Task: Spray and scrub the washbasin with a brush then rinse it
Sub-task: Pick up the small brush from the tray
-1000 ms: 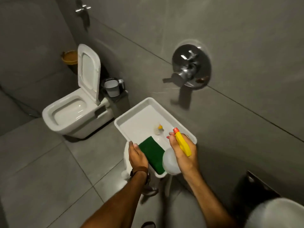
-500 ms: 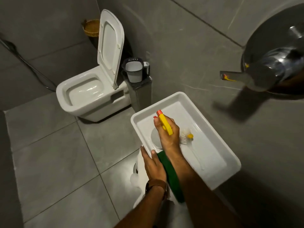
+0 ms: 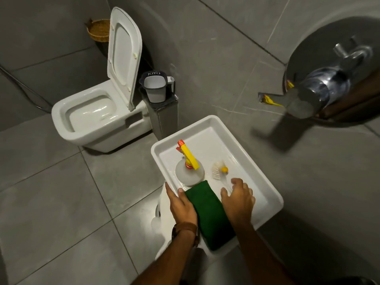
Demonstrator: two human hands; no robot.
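A white rectangular washbasin [image 3: 267,186] stands on a pedestal below me. Inside it stands a clear spray bottle [image 3: 189,171] with a yellow trigger and red nozzle. Beside the bottle lies a white brush [image 3: 218,171] with a yellow knob, its clear handle running toward my right hand. A green cloth [image 3: 209,214] drapes over the basin's near rim. My left hand [image 3: 181,204] grips that near rim left of the cloth. My right hand [image 3: 238,199] hovers open over the brush handle, fingers spread, holding nothing.
A chrome wall tap [image 3: 316,93] juts out above the basin at the right. A white toilet [image 3: 92,116] with raised lid stands at the left, a mug [image 3: 156,87] on a ledge beside it, a woven basket [image 3: 98,29] behind. Grey floor tiles spread left.
My right hand set the spray bottle down in the basin, let go, and moved back toward the brush handle. The view shifted closer over the basin.
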